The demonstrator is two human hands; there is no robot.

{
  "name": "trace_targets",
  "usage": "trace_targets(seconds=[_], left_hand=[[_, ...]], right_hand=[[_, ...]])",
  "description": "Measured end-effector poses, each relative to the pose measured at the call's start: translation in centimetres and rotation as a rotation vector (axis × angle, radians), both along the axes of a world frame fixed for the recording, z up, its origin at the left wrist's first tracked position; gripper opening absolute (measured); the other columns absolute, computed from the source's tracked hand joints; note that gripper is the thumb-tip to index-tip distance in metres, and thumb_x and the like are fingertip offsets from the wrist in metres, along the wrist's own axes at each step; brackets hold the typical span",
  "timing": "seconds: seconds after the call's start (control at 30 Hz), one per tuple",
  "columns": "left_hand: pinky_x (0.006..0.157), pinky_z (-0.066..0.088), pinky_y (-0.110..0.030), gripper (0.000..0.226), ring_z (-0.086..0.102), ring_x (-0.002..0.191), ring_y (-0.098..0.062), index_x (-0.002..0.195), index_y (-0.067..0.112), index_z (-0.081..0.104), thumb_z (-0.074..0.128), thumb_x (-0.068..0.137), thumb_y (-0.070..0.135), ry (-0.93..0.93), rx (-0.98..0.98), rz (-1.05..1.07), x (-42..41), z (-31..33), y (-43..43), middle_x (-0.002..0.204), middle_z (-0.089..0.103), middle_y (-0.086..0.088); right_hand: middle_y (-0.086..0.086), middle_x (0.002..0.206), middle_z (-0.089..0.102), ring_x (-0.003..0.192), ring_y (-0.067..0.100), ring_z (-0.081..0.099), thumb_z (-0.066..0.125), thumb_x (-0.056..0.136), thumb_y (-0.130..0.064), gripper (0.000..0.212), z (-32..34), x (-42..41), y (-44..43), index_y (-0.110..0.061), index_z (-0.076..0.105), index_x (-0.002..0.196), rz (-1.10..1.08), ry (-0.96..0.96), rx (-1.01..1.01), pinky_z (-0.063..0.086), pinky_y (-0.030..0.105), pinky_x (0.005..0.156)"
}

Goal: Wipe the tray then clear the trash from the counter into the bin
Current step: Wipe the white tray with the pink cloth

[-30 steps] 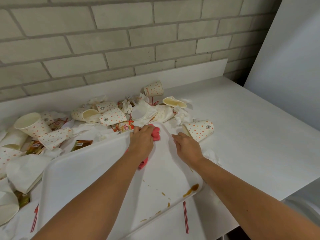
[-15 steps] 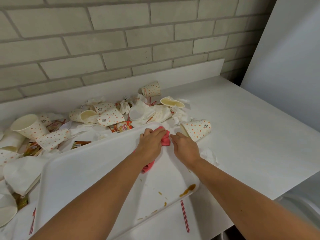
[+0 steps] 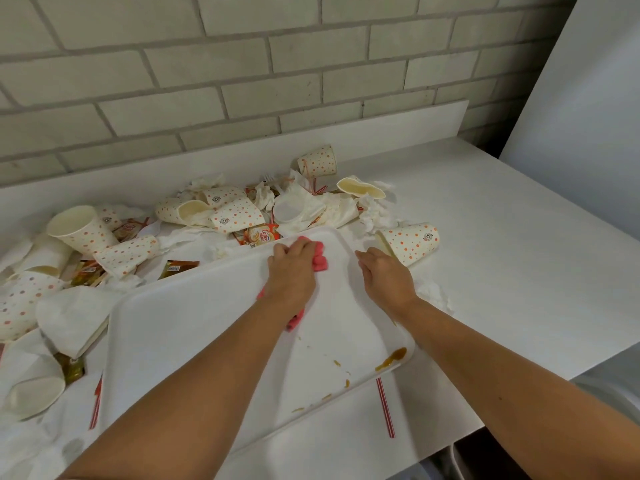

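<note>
1. Our left hand (image 3: pixel 291 271) is clamped on the pink cloth (image 3: pixel 320 259) at the far end of the tray (image 3: pixel 180 317); our right hand (image 3: pixel 388 278) grips its rim.
2. We should drag firmly toward the sauce smears (image 3: pixel 391 358) nearest us.

- The pink cloth (image 3: pixel 319 259), held under the left hand (image 3: pixel 292 277), has been swept right along the far rim of the tray (image 3: pixel 194 323), then drawn back leftward.
- A clear gap has been opened between the cloth and the right hand (image 3: pixel 388 282), which were almost touching half a second ago.
</note>
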State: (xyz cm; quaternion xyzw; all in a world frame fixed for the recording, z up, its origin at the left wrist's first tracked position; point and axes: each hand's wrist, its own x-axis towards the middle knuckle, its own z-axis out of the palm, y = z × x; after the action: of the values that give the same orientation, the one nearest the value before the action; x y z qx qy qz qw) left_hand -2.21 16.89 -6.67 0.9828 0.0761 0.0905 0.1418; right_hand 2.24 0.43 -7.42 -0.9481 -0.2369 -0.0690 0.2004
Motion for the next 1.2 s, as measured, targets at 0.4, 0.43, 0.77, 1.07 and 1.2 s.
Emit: trace_targets(seconds=[0.4, 0.43, 0.77, 1.07, 1.2], left_hand=[[0.089, 0.023, -0.020, 0.060, 0.033, 0.105, -0.008, 0.138, 0.032, 0.043, 0.013, 0.086, 0.041, 0.038, -0.120, -0.502, -7.8, 0.0, 1.4, 0.134, 0.035, 0.030], [0.090, 0.023, -0.019, 0.061, 0.034, 0.104, -0.008, 0.137, 0.031, 0.044, 0.014, 0.086, 0.042, 0.033, -0.124, -0.504, -8.0, -0.1, 2.4, 0.133, 0.035, 0.031], [0.091, 0.039, -0.042, 0.056, 0.050, 0.111, -0.026, 0.129, 0.026, 0.055, 0.019, 0.087, 0.030, 0.002, -0.165, -0.347, -6.7, -1.5, -0.7, 0.135, 0.054, 0.011], [0.088, 0.035, -0.024, 0.039, 0.040, 0.097, -0.013, 0.124, 0.027, 0.055, 0.039, 0.089, 0.020, -0.036, -0.170, -0.659, -11.6, -0.8, 1.6, 0.133, 0.055, 0.009], [0.089, 0.029, -0.013, 0.042, 0.038, 0.096, -0.010, 0.123, 0.023, 0.059, 0.038, 0.088, 0.020, -0.034, -0.177, -0.634, -11.5, -0.7, 2.1, 0.133, 0.055, 0.009]], right_hand=[[0.011, 0.090, 0.058, 0.079, 0.029, 0.058, 0.037, 0.100, -0.011, 0.030, 0.4, -0.2, -0.2, -0.003, 0.063, 0.111, 0.018, -0.010, 0.003, 0.044, 0.035, 0.060], [0.011, 0.089, 0.057, 0.078, 0.029, 0.058, 0.037, 0.100, -0.011, 0.030, 0.4, -0.2, -0.2, -0.002, 0.063, 0.109, 0.022, -0.006, 0.008, 0.042, 0.034, 0.058], [0.013, 0.089, 0.058, 0.077, 0.032, 0.058, 0.037, 0.098, -0.009, 0.028, 0.3, -0.3, 0.3, -0.001, 0.064, 0.103, -0.029, -0.025, -0.001, 0.034, 0.029, 0.056], [0.015, 0.093, 0.060, 0.084, 0.035, 0.058, 0.038, 0.099, -0.012, 0.031, 0.5, -0.4, 0.0, -0.003, 0.063, 0.115, -0.002, 0.008, 0.037, 0.044, 0.037, 0.064], [0.010, 0.092, 0.047, 0.094, 0.033, 0.056, 0.040, 0.099, -0.011, 0.034, 1.7, 0.0, -0.5, -0.005, 0.057, 0.128, 0.056, 0.156, 0.046, 0.041, 0.030, 0.077]])
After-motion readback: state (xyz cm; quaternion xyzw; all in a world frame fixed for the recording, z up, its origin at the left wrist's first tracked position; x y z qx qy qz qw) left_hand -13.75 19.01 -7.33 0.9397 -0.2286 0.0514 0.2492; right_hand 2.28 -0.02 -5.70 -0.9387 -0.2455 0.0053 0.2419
